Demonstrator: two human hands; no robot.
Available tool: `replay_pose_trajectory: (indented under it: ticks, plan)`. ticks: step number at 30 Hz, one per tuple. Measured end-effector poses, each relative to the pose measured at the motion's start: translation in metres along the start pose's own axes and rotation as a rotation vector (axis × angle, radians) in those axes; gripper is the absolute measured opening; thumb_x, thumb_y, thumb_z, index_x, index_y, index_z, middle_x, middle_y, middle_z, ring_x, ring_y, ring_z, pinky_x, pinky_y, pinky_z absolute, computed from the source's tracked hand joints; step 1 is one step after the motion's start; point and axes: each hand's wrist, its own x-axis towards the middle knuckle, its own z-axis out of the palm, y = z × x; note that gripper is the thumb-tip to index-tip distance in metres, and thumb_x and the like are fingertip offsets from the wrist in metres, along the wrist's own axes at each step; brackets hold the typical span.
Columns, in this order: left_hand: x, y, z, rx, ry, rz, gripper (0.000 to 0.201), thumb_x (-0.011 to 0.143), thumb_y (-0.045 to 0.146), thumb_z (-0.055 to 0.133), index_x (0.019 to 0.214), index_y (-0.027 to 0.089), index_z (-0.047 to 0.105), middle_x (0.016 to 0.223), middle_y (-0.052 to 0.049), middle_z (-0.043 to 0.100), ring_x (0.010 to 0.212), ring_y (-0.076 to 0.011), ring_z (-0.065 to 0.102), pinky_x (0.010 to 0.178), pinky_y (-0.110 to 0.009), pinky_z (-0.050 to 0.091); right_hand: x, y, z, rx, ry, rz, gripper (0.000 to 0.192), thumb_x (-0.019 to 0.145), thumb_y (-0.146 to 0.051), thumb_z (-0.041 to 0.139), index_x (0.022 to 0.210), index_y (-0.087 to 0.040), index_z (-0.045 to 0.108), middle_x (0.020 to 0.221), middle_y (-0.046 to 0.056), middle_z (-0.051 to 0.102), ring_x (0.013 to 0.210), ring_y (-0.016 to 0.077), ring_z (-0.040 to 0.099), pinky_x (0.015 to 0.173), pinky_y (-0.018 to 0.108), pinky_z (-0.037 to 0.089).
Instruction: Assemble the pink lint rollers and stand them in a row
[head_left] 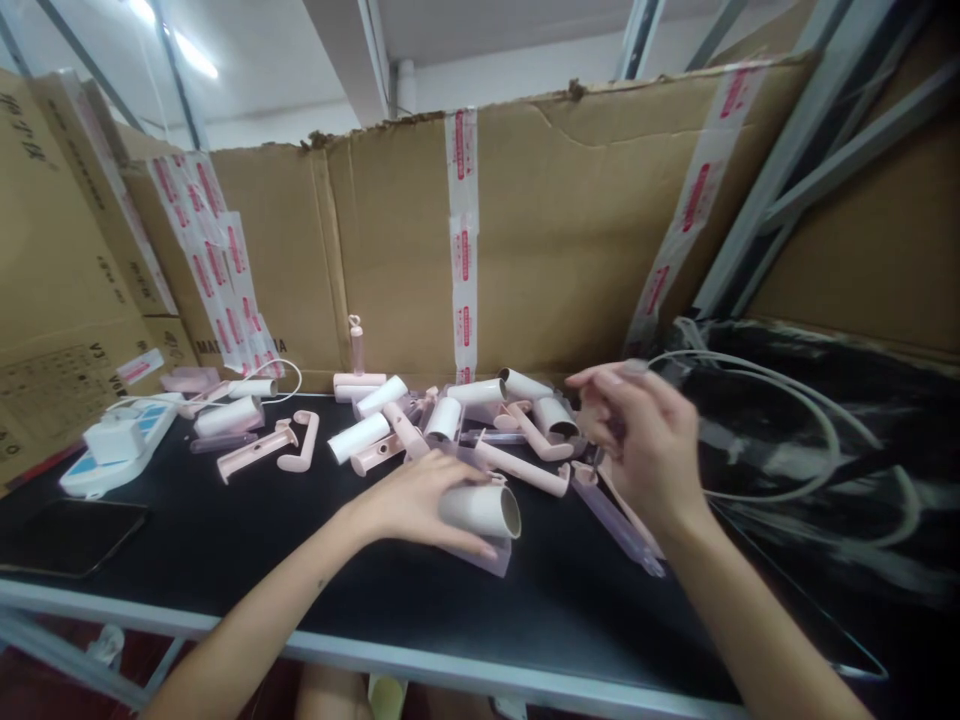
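My left hand [420, 500] is closed round a white paper roll [480, 510] with a hollow cardboard core. Under that roll lies a translucent pinkish cover [487, 558] on the black tabletop. My right hand [637, 430] is raised further right, its fingers curled into a pinch; what they hold, if anything, is hidden. Just below it, a translucent purple plastic piece [615, 525] lies slanted on the table. Behind my hands is a loose heap of white rolls [360, 437] and pink plastic handles [525, 468].
A power strip [124, 440] with a white plug and a dark phone [71, 535] lie at the left. Tall cardboard [390, 250] walls the back. White cable [817, 410] loops over black plastic wrap [862, 450] at the right. A metal rail [420, 668] edges the table's front.
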Motion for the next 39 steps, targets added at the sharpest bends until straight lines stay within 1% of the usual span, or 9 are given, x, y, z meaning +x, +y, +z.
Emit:
replay_pose_trajectory:
  ticks: [4, 8, 14, 22, 24, 28, 31, 34, 39]
  plan:
    - [-0.006, -0.010, -0.029, 0.005, 0.133, -0.038, 0.034, 0.078, 0.037, 0.058, 0.108, 0.021, 0.059, 0.106, -0.006, 0.062, 0.091, -0.0192, 0.058, 0.081, -0.031, 0.045, -0.005, 0.009, 0.002, -0.485, -0.615, -0.050, 0.024, 0.077, -0.044, 0.057, 0.077, -0.021, 0.067, 0.068, 0.001, 0.061, 0.059, 0.0152, 0.054, 0.054, 0.026, 0.043]
    - [-0.021, -0.033, -0.039, 0.213, -0.065, -0.139, 0.020, 0.078, 0.020, 0.051, 0.091, 0.019, 0.065, 0.089, -0.003, 0.065, 0.078, -0.0162, 0.060, 0.073, -0.027, 0.046, -0.017, 0.010, 0.006, -0.781, -1.064, 0.010, 0.047, 0.065, -0.051, 0.067, 0.106, -0.028, 0.067, 0.069, -0.001, 0.064, 0.059, 0.0174, 0.059, 0.054, 0.026, 0.043]
    - [-0.056, -0.052, -0.006, 0.447, -0.109, -0.164, 0.029, 0.080, 0.014, 0.046, 0.105, 0.019, 0.060, 0.105, -0.006, 0.061, 0.097, -0.0181, 0.059, 0.086, -0.029, 0.046, -0.018, 0.000, 0.007, -0.714, -1.086, -0.063, 0.039, 0.069, -0.036, 0.065, 0.108, -0.028, 0.066, 0.086, -0.001, 0.069, 0.073, 0.0187, 0.063, 0.068, 0.027, 0.047]
    - [-0.079, -0.018, -0.014, 0.438, 0.273, -0.010, 0.027, 0.088, 0.019, 0.041, 0.108, 0.020, 0.060, 0.105, -0.007, 0.066, 0.096, -0.0182, 0.061, 0.088, -0.032, 0.047, -0.007, -0.002, -0.016, -0.434, -0.455, -0.171, 0.033, 0.069, -0.041, 0.066, 0.097, -0.025, 0.068, 0.095, 0.004, 0.070, 0.083, 0.0251, 0.064, 0.069, 0.034, 0.050]
    - [-0.072, -0.002, -0.009, 0.367, 0.233, 0.048, 0.028, 0.088, 0.022, 0.042, 0.111, 0.022, 0.058, 0.107, -0.006, 0.065, 0.099, -0.0185, 0.060, 0.090, -0.033, 0.046, -0.005, -0.001, -0.020, -0.388, -0.355, -0.168, 0.031, 0.070, -0.044, 0.065, 0.095, -0.025, 0.068, 0.093, 0.005, 0.070, 0.081, 0.0252, 0.064, 0.067, 0.035, 0.050]
    - [-0.064, 0.011, 0.007, 0.211, 0.034, -0.041, 0.050, 0.078, 0.041, 0.059, 0.123, 0.024, 0.049, 0.115, -0.008, 0.059, 0.105, -0.0243, 0.056, 0.092, -0.040, 0.045, -0.003, -0.002, -0.020, -0.424, -0.548, -0.183, 0.031, 0.069, -0.042, 0.064, 0.093, -0.023, 0.069, 0.091, 0.005, 0.070, 0.079, 0.0249, 0.064, 0.067, 0.034, 0.050]
    - [-0.072, 0.001, 0.016, 0.076, 0.109, -0.219, 0.089, 0.062, 0.049, 0.071, 0.135, 0.022, 0.029, 0.129, -0.012, 0.047, 0.118, -0.0286, 0.046, 0.098, -0.045, 0.040, -0.008, -0.003, -0.011, -0.530, -0.864, -0.154, 0.031, 0.066, -0.036, 0.065, 0.094, -0.023, 0.070, 0.089, 0.003, 0.071, 0.077, 0.0223, 0.064, 0.071, 0.032, 0.050]
    - [-0.088, -0.011, 0.017, -0.014, 0.155, -0.361, 0.086, 0.069, 0.039, 0.067, 0.139, 0.022, 0.019, 0.123, -0.011, 0.051, 0.114, -0.0242, 0.050, 0.101, -0.044, 0.038, -0.020, 0.003, 0.007, -0.588, -1.048, -0.081, 0.041, 0.066, -0.036, 0.067, 0.106, -0.025, 0.067, 0.094, 0.002, 0.070, 0.082, 0.0211, 0.064, 0.077, 0.031, 0.048]
    - [-0.117, -0.027, -0.006, 0.054, 0.179, -0.425, 0.070, 0.073, 0.031, 0.062, 0.134, 0.025, 0.029, 0.121, -0.008, 0.054, 0.114, -0.0236, 0.051, 0.102, -0.043, 0.038, -0.023, 0.020, 0.021, -0.570, -0.948, -0.033, 0.057, 0.071, -0.049, 0.063, 0.123, -0.026, 0.055, 0.113, 0.005, 0.064, 0.095, 0.0241, 0.060, 0.081, 0.033, 0.046]
